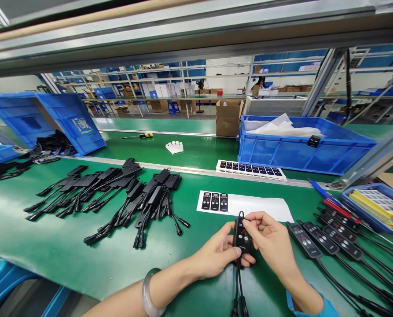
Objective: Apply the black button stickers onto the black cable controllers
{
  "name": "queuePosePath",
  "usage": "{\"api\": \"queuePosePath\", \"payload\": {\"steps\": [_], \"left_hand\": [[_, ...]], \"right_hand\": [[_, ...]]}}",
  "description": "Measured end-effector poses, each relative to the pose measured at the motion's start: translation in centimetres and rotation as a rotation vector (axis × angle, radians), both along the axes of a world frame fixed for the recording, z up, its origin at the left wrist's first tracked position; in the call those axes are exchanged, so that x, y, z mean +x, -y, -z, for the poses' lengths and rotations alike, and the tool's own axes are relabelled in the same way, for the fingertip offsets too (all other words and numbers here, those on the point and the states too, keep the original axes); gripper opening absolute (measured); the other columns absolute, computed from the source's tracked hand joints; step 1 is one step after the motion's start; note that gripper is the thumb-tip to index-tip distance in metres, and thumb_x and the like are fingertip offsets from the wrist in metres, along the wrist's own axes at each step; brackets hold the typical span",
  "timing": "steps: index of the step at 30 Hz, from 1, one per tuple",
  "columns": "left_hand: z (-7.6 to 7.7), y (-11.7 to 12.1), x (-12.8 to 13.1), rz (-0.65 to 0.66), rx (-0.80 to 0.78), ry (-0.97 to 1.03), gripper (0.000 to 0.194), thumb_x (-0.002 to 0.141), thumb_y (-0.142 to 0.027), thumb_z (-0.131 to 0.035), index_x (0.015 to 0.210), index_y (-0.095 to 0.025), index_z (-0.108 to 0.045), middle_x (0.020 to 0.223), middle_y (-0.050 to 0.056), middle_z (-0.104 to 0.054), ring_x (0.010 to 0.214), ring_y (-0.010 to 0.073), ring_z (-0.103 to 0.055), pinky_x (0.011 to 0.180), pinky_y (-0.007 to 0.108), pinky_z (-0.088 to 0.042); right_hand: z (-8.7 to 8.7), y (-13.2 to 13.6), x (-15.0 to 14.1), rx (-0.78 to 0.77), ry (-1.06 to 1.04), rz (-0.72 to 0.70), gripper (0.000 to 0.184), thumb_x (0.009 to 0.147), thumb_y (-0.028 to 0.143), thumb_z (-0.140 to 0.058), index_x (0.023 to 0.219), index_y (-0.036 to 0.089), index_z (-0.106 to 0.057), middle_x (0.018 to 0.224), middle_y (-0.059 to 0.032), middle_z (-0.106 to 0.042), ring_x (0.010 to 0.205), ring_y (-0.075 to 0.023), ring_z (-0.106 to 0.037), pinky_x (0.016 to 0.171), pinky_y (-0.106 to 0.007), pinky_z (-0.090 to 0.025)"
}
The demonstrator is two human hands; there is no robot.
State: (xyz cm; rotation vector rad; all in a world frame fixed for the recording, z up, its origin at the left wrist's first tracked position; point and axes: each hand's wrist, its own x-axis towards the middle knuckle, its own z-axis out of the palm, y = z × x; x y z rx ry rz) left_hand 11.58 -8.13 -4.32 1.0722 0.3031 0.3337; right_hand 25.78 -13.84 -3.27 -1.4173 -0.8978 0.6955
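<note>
Just right of centre, my left hand (214, 253) grips a small black inline controller (243, 241) from its left side, thumb across its lower edge and fingers behind. The controller stands nearly upright, hanging loop at the top, two cables running down. A dark panel label with red marks and pale buttons covers its front. My right hand (272, 240) pinches the controller's upper right, thumb pressed on the label and fingers curled at the edge. Just beyond lies a white backing sheet (258, 207) with three black labels (215, 202) at its left end.
Several labelled controllers (321, 237) lie at right, beside a blue tray (364, 215). Piles of black cabled controllers (156, 189) spread left. Behind are a label strip (251, 169), a blue bin (302, 152), a glove (174, 147), a screwdriver (145, 135) and a tipped blue crate (71, 123).
</note>
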Motion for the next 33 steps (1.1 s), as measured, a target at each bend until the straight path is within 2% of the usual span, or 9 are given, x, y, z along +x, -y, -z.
{"api": "queuePosePath", "payload": {"steps": [7,14,18,21,24,26,28,30,33], "left_hand": [[0.3,-0.1,0.0,0.014,0.023,0.014,0.042,0.082,-0.032,-0.064,0.114,-0.017,-0.043,0.093,0.009,-0.062,0.079,0.0155,-0.066,0.077,0.028,-0.050],[0.3,-0.4,-0.1,0.042,0.063,0.036,0.045,0.084,-0.032,-0.061,0.121,-0.016,-0.042,0.088,0.009,-0.063,0.077,0.0163,-0.065,0.073,0.027,-0.049],[0.3,-0.6,-0.1,0.033,-0.004,0.031,0.044,0.078,-0.030,-0.067,0.113,-0.016,-0.045,0.100,0.013,-0.062,0.076,0.0175,-0.066,0.073,0.030,-0.050],[0.1,-0.7,0.0,0.016,-0.087,0.004,0.041,0.076,-0.031,-0.067,0.109,-0.016,-0.047,0.100,0.014,-0.063,0.074,0.0207,-0.067,0.072,0.033,-0.050],[-0.1,-0.9,0.2,-0.013,-0.139,-0.016,0.042,0.084,-0.047,-0.053,0.110,-0.014,-0.048,0.090,0.014,-0.064,0.070,0.0232,-0.067,0.068,0.036,-0.051],[-0.2,-1.0,0.3,-0.037,-0.138,-0.021,0.049,0.085,-0.055,-0.046,0.107,-0.012,-0.053,0.083,0.013,-0.063,0.068,0.0234,-0.066,0.066,0.036,-0.052],[-0.3,-1.2,0.3,-0.059,-0.130,-0.025,0.051,0.084,-0.056,-0.047,0.103,-0.010,-0.056,0.085,0.014,-0.064,0.068,0.0222,-0.066,0.066,0.035,-0.052],[-0.3,-1.3,0.4,-0.094,-0.128,-0.024,0.049,0.084,-0.055,-0.048,0.104,-0.010,-0.056,0.090,0.016,-0.064,0.070,0.0214,-0.065,0.064,0.033,-0.052],[-0.1,-1.5,0.5,-0.151,-0.113,-0.025,0.045,0.085,-0.050,-0.050,0.107,-0.011,-0.053,0.091,0.016,-0.064,0.077,0.0215,-0.065,0.063,0.028,-0.051]], "right_hand": [[0.1,0.0,-0.1,0.022,-0.007,0.023,0.036,0.069,0.048,-0.072,0.081,0.016,-0.061,0.061,0.0001,-0.054,0.039,-0.0084,-0.042,0.035,-0.020,-0.035],[0.8,0.1,0.1,-0.006,-0.010,0.023,0.038,0.070,0.048,-0.072,0.088,0.018,-0.058,0.061,0.0028,-0.050,0.043,-0.0101,-0.044,0.036,-0.020,-0.040],[1.1,-0.1,0.8,-0.023,0.120,0.031,0.034,0.073,0.045,-0.070,0.093,0.020,-0.058,0.064,0.0035,-0.046,0.051,-0.0116,-0.047,0.045,-0.021,-0.043],[1.5,-0.4,1.1,-0.033,0.198,0.018,0.034,0.074,0.045,-0.068,0.094,0.020,-0.058,0.071,0.0024,-0.045,0.056,-0.0120,-0.048,0.050,-0.022,-0.044],[2.1,-0.6,0.9,-0.091,0.153,-0.089,0.040,0.073,0.045,-0.066,0.102,0.021,-0.055,0.078,0.0006,-0.049,0.062,-0.0149,-0.051,0.047,-0.023,-0.046],[2.5,-0.7,0.6,-0.116,0.164,-0.157,0.045,0.071,0.041,-0.068,0.108,0.022,-0.052,0.083,-0.0009,-0.054,0.070,-0.0175,-0.054,0.054,-0.026,-0.050],[2.6,-0.6,0.2,-0.124,0.192,-0.205,0.053,0.068,0.037,-0.071,0.115,0.023,-0.050,0.092,-0.0030,-0.058,0.077,-0.0197,-0.056,0.063,-0.030,-0.052],[2.5,-0.5,0.0,-0.133,0.187,-0.260,0.069,0.064,0.034,-0.075,0.125,0.023,-0.044,0.102,-0.0053,-0.059,0.084,-0.0221,-0.058,0.071,-0.034,-0.052],[2.1,-0.2,-0.1,-0.118,0.092,-0.399,0.093,0.063,0.033,-0.078,0.141,0.024,-0.028,0.123,-0.0091,-0.053,0.102,-0.0255,-0.056,0.086,-0.037,-0.049]]}}
